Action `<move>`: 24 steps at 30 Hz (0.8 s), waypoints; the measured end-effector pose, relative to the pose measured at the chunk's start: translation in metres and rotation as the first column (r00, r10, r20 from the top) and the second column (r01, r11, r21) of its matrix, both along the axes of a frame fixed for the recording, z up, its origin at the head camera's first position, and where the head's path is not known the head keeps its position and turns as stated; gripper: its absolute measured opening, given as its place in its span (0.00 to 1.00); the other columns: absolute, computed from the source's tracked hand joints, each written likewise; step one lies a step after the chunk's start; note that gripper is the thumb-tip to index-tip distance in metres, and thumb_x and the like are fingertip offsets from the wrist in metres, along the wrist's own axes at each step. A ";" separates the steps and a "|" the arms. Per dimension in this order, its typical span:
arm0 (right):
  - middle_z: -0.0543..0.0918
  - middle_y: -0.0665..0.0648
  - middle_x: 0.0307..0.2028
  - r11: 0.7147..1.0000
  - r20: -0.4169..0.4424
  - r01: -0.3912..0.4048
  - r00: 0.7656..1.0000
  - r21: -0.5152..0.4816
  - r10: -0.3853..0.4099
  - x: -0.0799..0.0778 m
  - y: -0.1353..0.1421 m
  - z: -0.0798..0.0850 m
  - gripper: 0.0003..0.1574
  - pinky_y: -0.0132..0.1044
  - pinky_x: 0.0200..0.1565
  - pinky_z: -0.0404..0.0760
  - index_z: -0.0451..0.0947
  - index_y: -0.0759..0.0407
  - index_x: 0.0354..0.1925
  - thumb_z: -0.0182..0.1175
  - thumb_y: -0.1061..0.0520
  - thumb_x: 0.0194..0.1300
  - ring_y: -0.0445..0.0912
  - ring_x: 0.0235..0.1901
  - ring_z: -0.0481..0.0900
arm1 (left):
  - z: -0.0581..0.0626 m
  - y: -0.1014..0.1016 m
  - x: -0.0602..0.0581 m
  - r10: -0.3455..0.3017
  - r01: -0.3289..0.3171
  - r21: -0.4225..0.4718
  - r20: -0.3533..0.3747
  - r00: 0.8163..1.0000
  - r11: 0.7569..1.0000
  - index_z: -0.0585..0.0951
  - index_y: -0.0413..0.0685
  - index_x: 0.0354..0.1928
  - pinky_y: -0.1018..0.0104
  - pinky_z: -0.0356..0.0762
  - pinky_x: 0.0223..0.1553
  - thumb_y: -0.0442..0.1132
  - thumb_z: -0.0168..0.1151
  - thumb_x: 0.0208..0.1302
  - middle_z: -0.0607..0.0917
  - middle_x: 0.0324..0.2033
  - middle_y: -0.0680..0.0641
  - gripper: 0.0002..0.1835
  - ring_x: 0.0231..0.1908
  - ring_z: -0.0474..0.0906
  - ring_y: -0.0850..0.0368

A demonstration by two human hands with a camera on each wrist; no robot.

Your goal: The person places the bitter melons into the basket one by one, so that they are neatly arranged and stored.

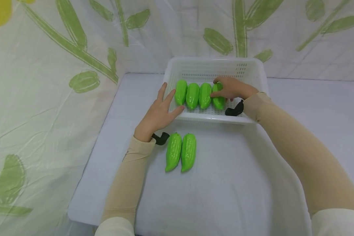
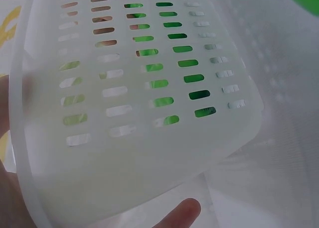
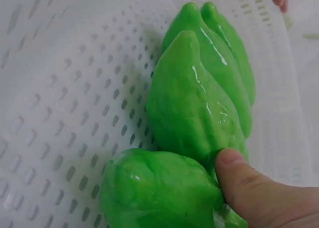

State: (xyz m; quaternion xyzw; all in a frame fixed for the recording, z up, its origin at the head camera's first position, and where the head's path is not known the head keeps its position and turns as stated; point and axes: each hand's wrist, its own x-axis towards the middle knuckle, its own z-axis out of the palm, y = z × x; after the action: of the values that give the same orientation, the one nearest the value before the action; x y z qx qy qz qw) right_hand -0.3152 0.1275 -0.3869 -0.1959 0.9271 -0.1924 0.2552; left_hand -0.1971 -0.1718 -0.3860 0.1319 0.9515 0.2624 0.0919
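My right hand point(image 1: 233, 88) reaches into the white plastic basket point(image 1: 207, 117) and grips the rightmost green bitter melon point(image 1: 218, 101), fingers and thumb around it. In the right wrist view, the thumb point(image 3: 244, 180) lies between this bitter melon point(image 3: 154, 190) and its neighbour point(image 3: 189, 106). Several bitter melons lie side by side in the basket. Beside the basket's left end, my left hand point(image 1: 157, 114) has its fingers spread and holds nothing. The left wrist view shows the basket's slotted end wall point(image 2: 129, 168) close by.
Two more bitter melons, a left one point(image 1: 173, 152) and a right one point(image 1: 188, 152), lie on the white-covered table point(image 1: 224, 183) in front of the basket. Behind the table hangs a white curtain point(image 1: 177, 29) with a green leaf pattern. Black wrist-camera mounts project from both cuffs.
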 end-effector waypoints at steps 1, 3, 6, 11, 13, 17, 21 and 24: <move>0.75 0.71 0.62 1.000 0.002 -0.002 1.000 0.001 0.002 0.000 0.000 0.000 0.49 0.42 0.33 0.84 0.55 0.65 0.79 0.60 0.40 0.76 0.53 0.33 0.83 | 0.000 0.000 0.000 0.001 -0.001 -0.001 -0.001 1.000 1.000 0.49 0.51 0.85 0.38 0.64 0.73 0.66 0.50 0.77 0.30 0.84 0.50 0.46 0.75 0.62 0.31; 0.75 0.70 0.62 1.000 0.004 -0.004 1.000 0.003 0.004 0.000 0.000 0.000 0.49 0.41 0.34 0.83 0.55 0.64 0.79 0.59 0.39 0.76 0.53 0.33 0.83 | 0.000 0.000 0.001 0.003 -0.003 -0.003 0.000 1.000 1.000 0.49 0.51 0.85 0.38 0.65 0.72 0.66 0.49 0.77 0.30 0.84 0.50 0.46 0.74 0.62 0.31; 0.74 0.70 0.62 1.000 0.010 -0.011 1.000 -0.004 0.011 -0.001 0.000 0.000 0.50 0.42 0.34 0.84 0.54 0.65 0.80 0.59 0.39 0.77 0.53 0.34 0.83 | 0.000 -0.001 0.001 0.005 -0.005 -0.004 0.003 1.000 1.000 0.49 0.51 0.85 0.38 0.65 0.72 0.66 0.49 0.77 0.29 0.84 0.51 0.46 0.75 0.62 0.31; 0.73 0.72 0.64 1.000 0.011 -0.029 1.000 -0.009 0.030 -0.001 0.000 0.001 0.50 0.43 0.35 0.85 0.53 0.67 0.80 0.57 0.39 0.78 0.54 0.35 0.84 | 0.001 0.000 0.001 0.011 -0.011 -0.002 0.013 1.000 1.000 0.49 0.52 0.85 0.38 0.64 0.73 0.67 0.49 0.76 0.29 0.84 0.52 0.46 0.75 0.62 0.31; 0.72 0.73 0.65 0.999 0.006 -0.037 0.999 -0.002 0.037 -0.001 0.000 0.001 0.49 0.43 0.35 0.85 0.52 0.67 0.80 0.56 0.39 0.78 0.54 0.35 0.84 | 0.001 0.000 0.001 0.012 -0.011 -0.004 0.015 1.000 1.000 0.49 0.53 0.85 0.38 0.63 0.73 0.67 0.49 0.76 0.28 0.83 0.53 0.46 0.75 0.61 0.31; 0.71 0.73 0.65 0.999 0.001 -0.038 0.999 0.014 0.038 0.000 0.000 0.002 0.50 0.43 0.35 0.85 0.51 0.67 0.80 0.55 0.38 0.79 0.55 0.38 0.83 | 0.002 0.001 0.001 0.009 -0.009 -0.007 0.016 1.000 1.000 0.49 0.53 0.85 0.37 0.63 0.73 0.67 0.49 0.77 0.28 0.83 0.53 0.46 0.75 0.61 0.30; 0.72 0.72 0.64 0.999 0.002 -0.036 0.999 0.022 0.036 0.001 0.000 0.001 0.51 0.44 0.36 0.85 0.49 0.66 0.81 0.55 0.38 0.79 0.55 0.39 0.82 | 0.002 0.001 0.001 0.008 -0.007 -0.004 0.016 1.000 1.000 0.49 0.52 0.85 0.37 0.63 0.73 0.66 0.48 0.77 0.28 0.83 0.52 0.45 0.75 0.60 0.29; 0.72 0.72 0.63 0.999 0.001 -0.037 0.999 0.022 0.037 0.000 0.000 0.000 0.52 0.44 0.36 0.85 0.48 0.67 0.81 0.55 0.38 0.79 0.55 0.39 0.82 | 0.002 0.001 0.002 0.007 -0.007 -0.004 0.016 1.000 1.000 0.49 0.52 0.85 0.37 0.63 0.73 0.66 0.48 0.77 0.28 0.83 0.52 0.45 0.75 0.60 0.29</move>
State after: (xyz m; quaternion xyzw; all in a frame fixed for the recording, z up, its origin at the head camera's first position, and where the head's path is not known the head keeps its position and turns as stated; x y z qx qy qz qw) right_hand -0.3147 0.1272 -0.3864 -0.2101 0.9252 -0.1777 0.2612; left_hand -0.1956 -0.1711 -0.3838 0.1264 0.9517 0.2617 0.0991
